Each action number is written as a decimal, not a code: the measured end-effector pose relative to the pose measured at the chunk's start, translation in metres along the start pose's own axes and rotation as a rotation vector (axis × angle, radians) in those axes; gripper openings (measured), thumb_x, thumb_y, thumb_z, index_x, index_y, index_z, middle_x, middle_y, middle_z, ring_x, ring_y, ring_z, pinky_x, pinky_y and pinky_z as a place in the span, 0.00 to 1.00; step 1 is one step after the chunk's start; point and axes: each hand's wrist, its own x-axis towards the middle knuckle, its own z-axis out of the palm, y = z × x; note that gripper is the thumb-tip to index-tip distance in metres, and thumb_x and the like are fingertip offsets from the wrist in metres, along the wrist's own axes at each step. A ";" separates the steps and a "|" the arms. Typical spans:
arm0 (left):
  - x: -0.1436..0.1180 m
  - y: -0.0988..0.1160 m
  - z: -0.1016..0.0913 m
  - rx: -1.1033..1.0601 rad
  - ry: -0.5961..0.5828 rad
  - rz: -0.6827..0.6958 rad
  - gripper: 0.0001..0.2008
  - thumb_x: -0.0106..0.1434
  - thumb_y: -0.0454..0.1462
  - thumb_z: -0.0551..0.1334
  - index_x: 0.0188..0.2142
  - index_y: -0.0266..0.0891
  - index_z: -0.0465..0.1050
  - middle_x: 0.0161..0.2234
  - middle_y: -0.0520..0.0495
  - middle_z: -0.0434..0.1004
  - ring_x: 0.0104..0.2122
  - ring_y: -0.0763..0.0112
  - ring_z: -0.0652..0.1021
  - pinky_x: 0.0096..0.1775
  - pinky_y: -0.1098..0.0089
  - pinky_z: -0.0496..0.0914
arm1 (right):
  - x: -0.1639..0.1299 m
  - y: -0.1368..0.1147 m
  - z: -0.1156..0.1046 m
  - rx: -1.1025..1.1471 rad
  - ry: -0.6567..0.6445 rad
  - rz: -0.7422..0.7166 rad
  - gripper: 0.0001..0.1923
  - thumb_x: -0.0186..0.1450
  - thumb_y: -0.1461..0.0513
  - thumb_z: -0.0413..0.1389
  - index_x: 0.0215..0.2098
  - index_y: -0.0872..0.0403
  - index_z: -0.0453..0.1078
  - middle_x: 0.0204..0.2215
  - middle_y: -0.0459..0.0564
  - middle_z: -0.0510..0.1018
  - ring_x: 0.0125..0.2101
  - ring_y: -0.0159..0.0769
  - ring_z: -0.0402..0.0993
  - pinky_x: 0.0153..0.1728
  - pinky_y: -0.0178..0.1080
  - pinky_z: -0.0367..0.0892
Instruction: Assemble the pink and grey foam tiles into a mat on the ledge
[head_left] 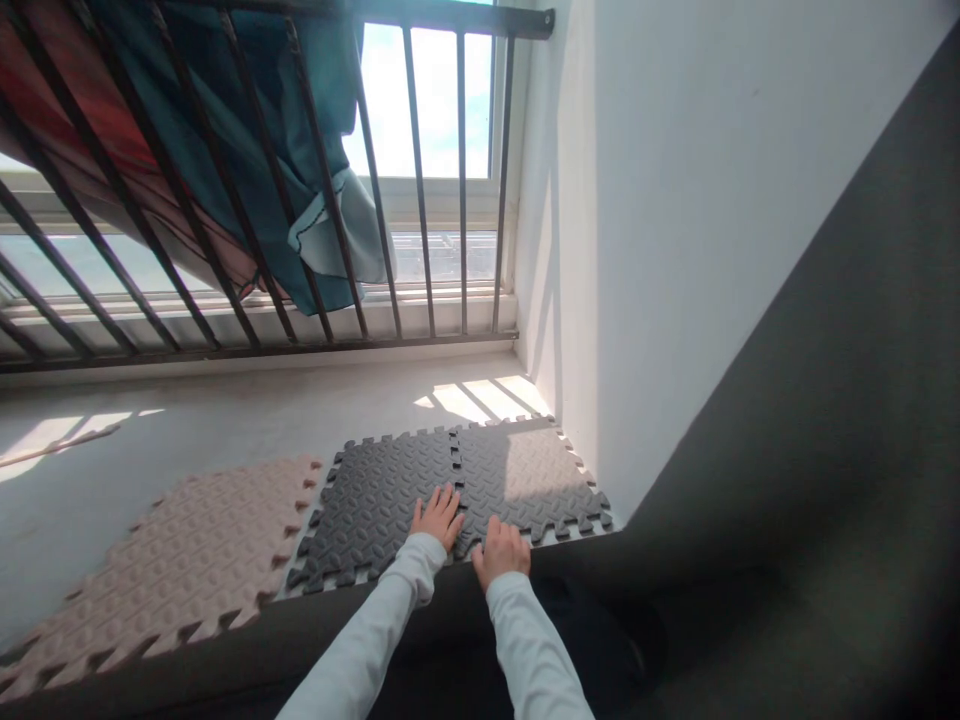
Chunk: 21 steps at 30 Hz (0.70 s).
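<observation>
On the floor at 6 o'clock I see two joined dark mats (390,500). Left hand (437,517) lies flat, fingers spread, on their seam; right hand (501,550), curled, presses the near edge. Pink mat (180,560) lies at 8 o'clock; railing (300,200) at 12.

The dark foam mats (390,490) are looking bumpy and matt, the pink foam mat (187,560) is looking bumpy too, and the far metal bars (420,180) are looking smooth.
</observation>
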 end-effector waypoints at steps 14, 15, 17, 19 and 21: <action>0.023 0.011 -0.028 0.033 -0.173 -0.006 0.26 0.58 0.45 0.46 0.57 0.48 0.52 0.60 0.53 0.47 0.58 0.62 0.52 0.54 0.49 0.51 | 0.007 0.015 -0.003 0.104 0.088 0.064 0.13 0.57 0.60 0.47 0.39 0.55 0.67 0.38 0.54 0.72 0.41 0.43 0.64 0.39 0.43 0.57; 0.026 0.012 -0.027 0.040 -0.179 -0.027 0.27 0.59 0.45 0.46 0.58 0.47 0.49 0.61 0.53 0.43 0.59 0.63 0.50 0.54 0.49 0.49 | 0.008 0.019 -0.003 0.112 0.120 0.076 0.14 0.57 0.60 0.47 0.39 0.55 0.67 0.40 0.54 0.71 0.43 0.43 0.63 0.40 0.43 0.57; 0.031 0.014 -0.023 0.049 -0.180 -0.064 0.28 0.59 0.45 0.44 0.59 0.45 0.44 0.62 0.55 0.39 0.60 0.64 0.46 0.55 0.49 0.47 | 0.012 0.027 -0.003 0.107 0.167 0.096 0.16 0.57 0.60 0.47 0.43 0.55 0.66 0.46 0.55 0.69 0.47 0.43 0.61 0.43 0.43 0.56; 0.032 0.015 -0.018 0.054 -0.163 -0.090 0.28 0.60 0.45 0.43 0.59 0.45 0.44 0.61 0.56 0.39 0.60 0.66 0.45 0.56 0.50 0.44 | 0.015 0.033 -0.001 0.082 0.172 0.116 0.19 0.57 0.61 0.47 0.46 0.55 0.65 0.51 0.56 0.65 0.51 0.43 0.57 0.47 0.44 0.53; 0.032 0.016 -0.016 0.053 -0.138 -0.102 0.27 0.59 0.45 0.43 0.59 0.46 0.46 0.61 0.57 0.40 0.60 0.67 0.46 0.56 0.51 0.44 | 0.018 0.037 0.000 0.051 0.138 0.129 0.22 0.57 0.61 0.47 0.49 0.56 0.63 0.54 0.56 0.61 0.53 0.43 0.54 0.50 0.44 0.50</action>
